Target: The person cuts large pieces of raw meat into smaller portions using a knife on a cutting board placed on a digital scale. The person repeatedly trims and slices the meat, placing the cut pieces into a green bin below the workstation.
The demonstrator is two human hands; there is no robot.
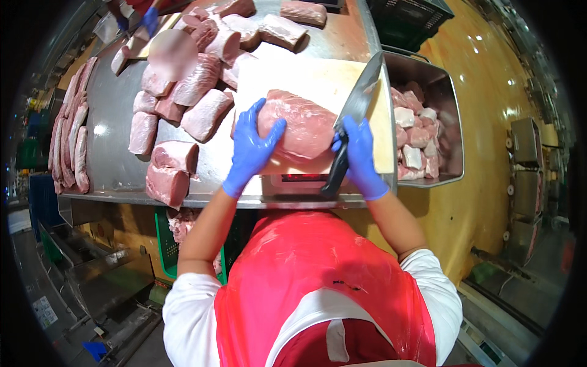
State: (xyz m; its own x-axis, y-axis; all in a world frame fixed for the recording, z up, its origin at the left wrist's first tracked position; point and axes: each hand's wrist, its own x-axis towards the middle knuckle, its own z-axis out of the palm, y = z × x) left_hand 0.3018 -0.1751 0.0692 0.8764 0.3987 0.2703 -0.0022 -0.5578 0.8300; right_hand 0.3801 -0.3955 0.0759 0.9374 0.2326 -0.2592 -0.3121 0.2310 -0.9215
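A large pink piece of boneless pork [298,125] lies on the white cutting board [281,70] in front of me. My left hand [254,144], in a blue glove, rests against its left end. Its fingers are stretched out along that side, and the thumb is spread over the meat. In my right hand [361,153], also gloved in blue, is a butcher knife [365,88], gripped by its black handle. The wide blade points up and away, just right of the pork, over the board's right part. The fingers wrapped round the handle are partly hidden.
Several pork pieces [195,79] are heaped on the steel table [107,156] to the left, with long strips [70,131] at its edge. A metal bin [452,122] of meat chunks stands right. A green crate [168,244] sits below. Another person's gloved hand [150,21] shows far left.
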